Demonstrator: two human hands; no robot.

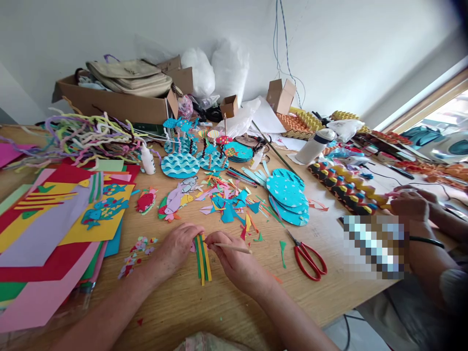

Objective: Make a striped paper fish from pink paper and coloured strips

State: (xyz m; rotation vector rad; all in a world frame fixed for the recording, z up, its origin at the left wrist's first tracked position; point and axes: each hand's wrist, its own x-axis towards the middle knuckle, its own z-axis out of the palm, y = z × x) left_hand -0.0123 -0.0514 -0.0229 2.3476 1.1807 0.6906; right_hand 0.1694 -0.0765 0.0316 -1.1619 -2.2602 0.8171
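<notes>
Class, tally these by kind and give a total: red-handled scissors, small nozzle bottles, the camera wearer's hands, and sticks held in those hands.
Red-handled scissors: 1
Small nozzle bottles: 2
Camera wearer's hands: 2
Held stick: 1
Total: 6

The paper strips (201, 258) were narrow, flat and straight, green alternating with yellow. They were ranged side by side, running lengthwise toward the wearer with a slight slant. Their lower ends were uneven, the yellow ones reaching furthest. The upper ends were pinched at the fingertips of the left hand (179, 247). A slim, pale wooden stick (234, 248) was held in the right hand (234, 265), lying crosswise just beside the strips.
</notes>
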